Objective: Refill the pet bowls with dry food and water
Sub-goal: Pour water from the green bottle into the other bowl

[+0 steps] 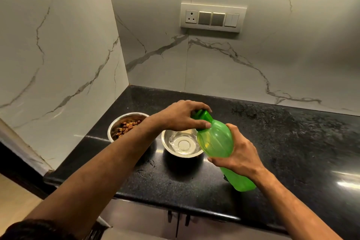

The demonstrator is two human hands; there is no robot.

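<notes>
Green plastic bottle (216, 142) tilted over the black granite counter (292, 142), cap end up and to the left, base low near the counter's front edge. Right hand (240, 155) wrapped around the bottle's middle, fingers curled behind it, thumb across the near side. Left hand (183, 116) closed over the green cap (202, 118), fingertips above, thumb pressed below at the neck; whether the cap is on tight or loosened, cannot tell.

Two steel bowls beside each other toward the counter's back left corner. Left bowl (116, 124) holding brown dry kibble (126, 126), partly hidden behind the left forearm. Right bowl (182, 143) just below the bottle's neck, shiny inside, with what looks like clear water in the bottom; level hard to judge. Bottle's shoulder overlapping this bowl's right rim in the view, contact unclear.

White veined marble walls (233, 68) meeting in the corner behind. Switch plate (213, 17) with a socket and several switches on the back wall. Cabinet doors (175, 220) with dark handles under the counter.
</notes>
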